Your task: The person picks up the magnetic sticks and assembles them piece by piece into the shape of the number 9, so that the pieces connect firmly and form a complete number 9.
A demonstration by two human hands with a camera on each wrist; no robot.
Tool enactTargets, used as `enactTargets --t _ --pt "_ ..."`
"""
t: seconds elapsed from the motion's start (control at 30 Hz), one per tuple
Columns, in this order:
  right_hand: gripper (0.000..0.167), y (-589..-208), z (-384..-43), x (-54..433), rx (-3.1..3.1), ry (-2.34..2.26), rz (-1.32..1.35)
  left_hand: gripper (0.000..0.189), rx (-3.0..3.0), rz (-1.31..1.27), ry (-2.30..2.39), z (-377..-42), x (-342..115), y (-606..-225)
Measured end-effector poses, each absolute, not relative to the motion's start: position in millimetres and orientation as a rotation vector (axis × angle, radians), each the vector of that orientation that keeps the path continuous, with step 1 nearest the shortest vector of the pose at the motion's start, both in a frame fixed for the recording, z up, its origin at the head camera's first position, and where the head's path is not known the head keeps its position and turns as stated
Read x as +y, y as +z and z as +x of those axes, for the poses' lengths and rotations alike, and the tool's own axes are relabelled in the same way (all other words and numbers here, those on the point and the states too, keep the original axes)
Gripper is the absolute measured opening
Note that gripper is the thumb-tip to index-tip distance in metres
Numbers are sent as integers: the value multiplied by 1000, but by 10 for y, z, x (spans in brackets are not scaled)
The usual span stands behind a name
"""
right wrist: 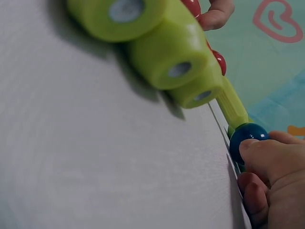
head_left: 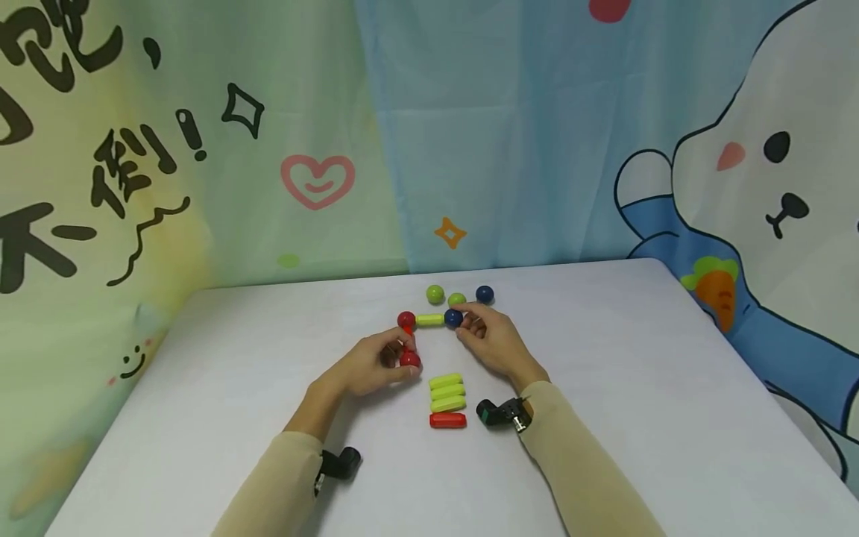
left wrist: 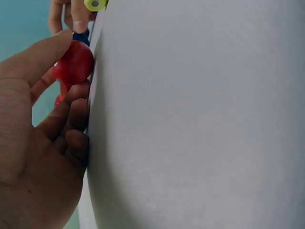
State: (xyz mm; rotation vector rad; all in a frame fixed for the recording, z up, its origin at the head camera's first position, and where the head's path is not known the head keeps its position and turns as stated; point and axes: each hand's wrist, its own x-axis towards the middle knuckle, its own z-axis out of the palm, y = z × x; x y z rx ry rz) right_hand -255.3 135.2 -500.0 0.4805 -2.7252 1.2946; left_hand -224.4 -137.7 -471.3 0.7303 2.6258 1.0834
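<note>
A red ball (head_left: 406, 320) joins a yellow-green rod (head_left: 430, 320), whose other end meets a dark blue ball (head_left: 453, 318). From the first red ball a red rod, partly hidden by fingers, runs toward a nearer red ball (head_left: 409, 360). My left hand (head_left: 376, 364) holds this nearer ball, thumb against it in the left wrist view, other fingers curled beside the red rod. My right hand (head_left: 496, 343) pinches the dark blue ball between thumb and fingers; the right wrist view shows the thumb (right wrist: 255, 150) on it.
Several yellow-green rods (head_left: 447, 391) with metallic ends and one red rod (head_left: 447, 421) lie in a column between the forearms. Two green balls (head_left: 435, 294) and another dark blue ball (head_left: 485, 294) rest behind the joined pieces. A printed curtain (head_left: 503, 149) hangs behind the white table (head_left: 637, 418).
</note>
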Motion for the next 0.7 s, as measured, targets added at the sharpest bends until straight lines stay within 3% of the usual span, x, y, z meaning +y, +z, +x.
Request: enactTargets --t 0.43,0.7 --pt "44 -4969 -2589 1387 -2720 1369 487 28 2668 713 1074 -2293 -1351 -4715" --pt "57 -4964 -2555 1372 -2716 1404 480 36 2582 685 1207 -2269 -1412 -4797"
